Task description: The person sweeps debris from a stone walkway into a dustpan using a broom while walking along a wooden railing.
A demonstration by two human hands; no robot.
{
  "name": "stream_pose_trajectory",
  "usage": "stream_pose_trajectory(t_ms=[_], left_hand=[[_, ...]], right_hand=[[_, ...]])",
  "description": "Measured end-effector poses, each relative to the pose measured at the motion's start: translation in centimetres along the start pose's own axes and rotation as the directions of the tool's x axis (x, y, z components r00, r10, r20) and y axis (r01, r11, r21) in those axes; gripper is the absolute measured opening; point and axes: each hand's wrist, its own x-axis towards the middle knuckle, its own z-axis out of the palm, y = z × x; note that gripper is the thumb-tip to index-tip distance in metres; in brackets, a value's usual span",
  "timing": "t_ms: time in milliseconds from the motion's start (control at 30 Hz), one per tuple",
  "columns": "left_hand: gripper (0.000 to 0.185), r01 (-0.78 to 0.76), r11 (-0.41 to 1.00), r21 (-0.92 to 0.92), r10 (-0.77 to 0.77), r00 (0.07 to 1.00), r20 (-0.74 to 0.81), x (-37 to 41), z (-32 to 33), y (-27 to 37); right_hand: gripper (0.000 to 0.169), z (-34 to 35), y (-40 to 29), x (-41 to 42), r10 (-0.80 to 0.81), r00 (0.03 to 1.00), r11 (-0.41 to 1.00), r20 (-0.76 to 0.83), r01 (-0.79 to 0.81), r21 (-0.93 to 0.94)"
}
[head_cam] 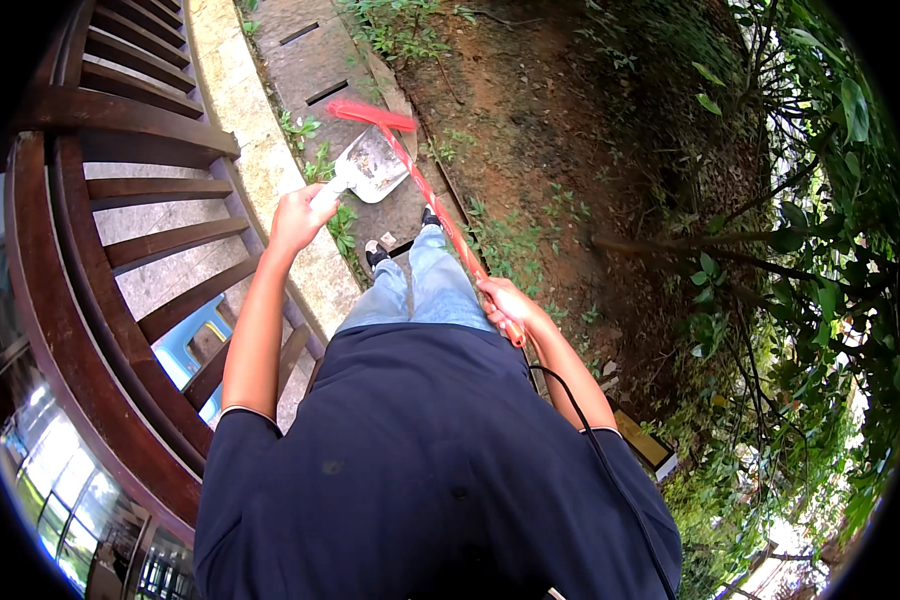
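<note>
My left hand (300,219) is closed around the handle of a white plastic dustpan (376,166). Its pan points away from me and holds some dirt and small bits of debris. In my right hand (507,306) is the upper end of a red broom's patterned stick (439,208). The stick slants forward and left to the red bristle head (371,114), which is just beyond the pan's front edge. The stick passes over the right side of the pan. Whether the bristles touch the paving cannot be told.
A dark wooden railing (161,193) runs along my left, above a pale stone kerb (259,127). Behind it stands a blue plastic stool (187,349). Slotted paving slabs (300,64) lie underfoot, with weeds (343,229) along the kerb. Bare soil (510,112) and leafy branches (787,247) are on my right.
</note>
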Motion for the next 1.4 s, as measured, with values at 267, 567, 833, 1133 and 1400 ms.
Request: stream_pose_trajectory(t_ms=[267,567,833,1133,1400], left_hand=[[0.033,0.039,0.998,-0.052,-0.043,0.997,-0.071,-1.3,-0.1,0.3],[0.034,0.015,1.0,-0.022,-0.016,0.996,-0.087,-1.4,-0.2,-1.3],[0.033,0.032,0.997,-0.064,-0.037,0.996,-0.079,-0.9,0.1,-0.6],[0.032,0.024,0.997,-0.077,-0.031,0.996,-0.087,-1.0,-0.4,-0.6],[0.036,-0.007,1.0,0.016,0.009,0.996,-0.093,-1.1,0.1,-0.4]], right_hand=[[0.039,-2.5,0.8,5.2,0.185,0.965,0.977,0.187,-0.201,0.068],[0.037,-6.6,2.9,-3.0,0.182,0.884,0.804,0.431,-0.386,0.452],[0.038,-2.2,1.0,2.3,0.115,0.993,0.993,-0.033,-0.116,-0.034],[0.036,-4.3,1.9,-1.9,0.167,0.904,0.877,0.394,-0.319,0.359],[0.038,-0.5,0.3,-1.3,0.111,0.993,0.994,0.049,-0.111,-0.001]])
